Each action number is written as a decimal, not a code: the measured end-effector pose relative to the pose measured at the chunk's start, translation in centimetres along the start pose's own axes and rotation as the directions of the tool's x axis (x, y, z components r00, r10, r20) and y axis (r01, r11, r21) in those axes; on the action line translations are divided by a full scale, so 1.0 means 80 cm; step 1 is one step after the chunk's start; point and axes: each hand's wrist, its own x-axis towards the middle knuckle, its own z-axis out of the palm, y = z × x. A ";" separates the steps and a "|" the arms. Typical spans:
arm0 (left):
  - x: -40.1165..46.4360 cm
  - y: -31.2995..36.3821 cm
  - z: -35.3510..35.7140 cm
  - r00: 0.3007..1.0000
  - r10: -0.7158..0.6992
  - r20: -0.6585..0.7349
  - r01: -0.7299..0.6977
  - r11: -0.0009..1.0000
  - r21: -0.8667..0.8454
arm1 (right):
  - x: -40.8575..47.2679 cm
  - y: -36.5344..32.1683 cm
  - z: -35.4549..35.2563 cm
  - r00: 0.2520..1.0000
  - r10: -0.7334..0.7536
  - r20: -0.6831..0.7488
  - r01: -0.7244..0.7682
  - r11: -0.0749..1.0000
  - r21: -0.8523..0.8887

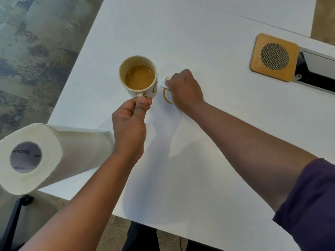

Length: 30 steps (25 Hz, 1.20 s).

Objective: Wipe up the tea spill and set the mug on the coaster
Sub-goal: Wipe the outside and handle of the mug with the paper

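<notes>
Left hand (129, 122) gripping upright mug (138, 77), handle toward person, right hand (184, 91) apparently pinching tissue (165, 83) on tea ring (167, 98)

A white table (208, 42) fills most of the view, with soft shadows on its top. A cable hatch (315, 71) is set into its right side (lid tilted open). Left of it lies mottled grey-green floor (36, 51). A black chair leg (12, 221) shows at bottom left.
</notes>
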 end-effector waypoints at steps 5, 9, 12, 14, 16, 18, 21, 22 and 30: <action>-0.001 0.001 0.005 1.000 0.008 -0.001 -0.008 1.000 0.010 | -0.020 -0.004 0.002 0.975 -0.209 0.074 0.213 0.976 -0.052; -0.005 0.002 0.008 1.000 0.013 0.004 -0.013 1.000 0.000 | -0.051 0.019 0.005 0.939 -0.336 0.069 0.337 0.942 0.005; -0.008 0.003 0.009 1.000 0.024 0.013 -0.024 1.000 -0.010 | -0.068 0.037 0.002 0.923 -0.377 0.071 0.375 0.926 0.041; -0.010 0.002 0.009 0.999 0.026 0.019 -0.026 1.000 -0.008 | -0.075 0.044 -0.004 0.951 -0.307 0.034 0.298 0.941 0.159; -0.011 0.001 0.008 0.999 0.030 0.031 -0.029 0.999 -0.019 | -0.073 0.050 -0.011 0.994 -0.079 -0.071 0.100 0.925 0.367; -0.011 -0.001 0.006 0.999 0.034 0.039 -0.032 0.999 -0.032 | -0.058 0.056 -0.021 0.973 0.214 -0.083 -0.135 0.825 0.548; -0.011 -0.002 0.006 0.998 0.034 0.044 -0.033 0.999 -0.027 | -0.032 0.060 -0.038 0.865 0.455 0.213 -0.403 0.376 0.834; -0.011 -0.002 0.005 0.999 0.034 0.042 -0.033 0.999 -0.026 | -0.025 0.060 -0.042 0.839 0.458 0.294 -0.438 0.247 0.864; -0.010 -0.002 0.001 0.999 0.019 0.032 -0.018 1.000 -0.014 | -0.003 0.054 -0.026 0.867 0.449 0.214 -0.425 0.444 0.789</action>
